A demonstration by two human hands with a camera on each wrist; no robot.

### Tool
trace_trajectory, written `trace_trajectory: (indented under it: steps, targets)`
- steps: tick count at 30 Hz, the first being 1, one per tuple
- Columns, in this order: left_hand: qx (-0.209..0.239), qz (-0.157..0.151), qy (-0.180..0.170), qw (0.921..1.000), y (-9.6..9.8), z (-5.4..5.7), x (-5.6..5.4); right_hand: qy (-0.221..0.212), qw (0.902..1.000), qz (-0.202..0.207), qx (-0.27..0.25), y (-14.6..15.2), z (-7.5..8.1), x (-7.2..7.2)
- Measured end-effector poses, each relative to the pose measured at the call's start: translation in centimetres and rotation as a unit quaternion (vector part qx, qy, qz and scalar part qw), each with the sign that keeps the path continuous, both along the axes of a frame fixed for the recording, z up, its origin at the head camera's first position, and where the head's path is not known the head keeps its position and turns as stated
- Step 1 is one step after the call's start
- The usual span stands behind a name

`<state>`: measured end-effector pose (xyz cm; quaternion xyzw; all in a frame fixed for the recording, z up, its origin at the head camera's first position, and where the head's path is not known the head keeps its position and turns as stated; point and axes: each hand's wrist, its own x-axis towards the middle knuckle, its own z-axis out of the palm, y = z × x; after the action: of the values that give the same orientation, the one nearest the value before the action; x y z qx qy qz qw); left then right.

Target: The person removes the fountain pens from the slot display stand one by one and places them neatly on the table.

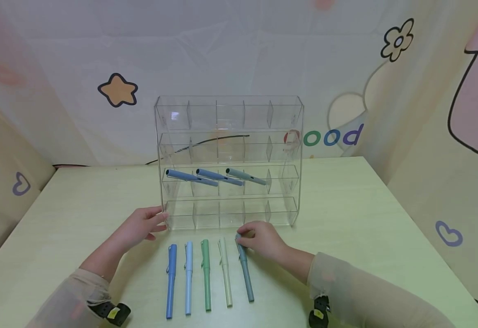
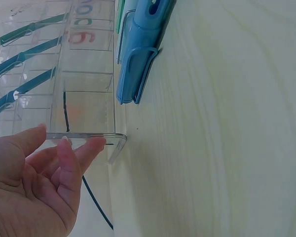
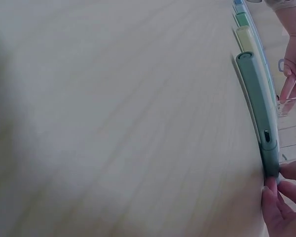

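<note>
My right hand (image 1: 263, 239) pinches the clip end of a grey-blue pen (image 1: 244, 273), the rightmost of a row on the table. In the right wrist view, thumb and fingers close on the capped end of this pen (image 3: 256, 98). My left hand (image 1: 142, 225) touches the left side of a clear acrylic rack (image 1: 230, 228), its fingertips against the side panel (image 2: 84, 135) in the left wrist view. Left of the pinched pen lie a pale green pen (image 1: 225, 273), a green pen (image 1: 206, 275), a light blue pen (image 1: 188, 278) and a blue pen (image 1: 171, 282).
On one rack tier, two blue pens (image 1: 181, 175) and a grey-green pen (image 1: 243, 175) lie slanted across the compartments. The rack stands on a light wooden table (image 1: 345, 205), with a printed cloth (image 1: 239, 54) hanging behind it.
</note>
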<state>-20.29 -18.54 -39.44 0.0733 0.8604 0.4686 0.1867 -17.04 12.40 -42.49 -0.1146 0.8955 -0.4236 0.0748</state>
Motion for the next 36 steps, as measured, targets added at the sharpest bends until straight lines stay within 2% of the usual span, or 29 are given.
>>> trace_trajectory:
  steps: [10, 14, 22, 29, 32, 36]
  targets:
    - [0.000, -0.002, 0.000, 1.0000, 0.1, 0.3, 0.1, -0.008, 0.9997, -0.020, -0.015, 0.6, 0.4, 0.4]
    - [0.000, -0.003, 0.000, 1.0000, 0.1, 0.4, 0.1, 0.007, 0.9996, -0.025, -0.014, 1.0, 1.1, 0.6]
    - [0.000, -0.003, -0.004, 1.0000, 0.2, 0.5, 0.3, 0.079, 0.9967, -0.018, 0.000, 1.6, 3.3, 0.4]
    - [0.003, -0.003, -0.004, 1.0000, 0.1, 0.4, 0.2, 0.130, 0.9913, -0.015, -0.012, 2.1, 5.7, -0.6]
    - [0.001, -0.001, -0.005, 1.0000, 0.1, 0.4, 0.1, 0.174, 0.9845, -0.003, -0.026, 2.4, 6.7, -1.3]
    - [0.000, 0.002, -0.006, 1.0000, 0.1, 0.3, 0.1, 0.246, 0.9688, 0.023, -0.023, 2.6, 7.3, -2.4]
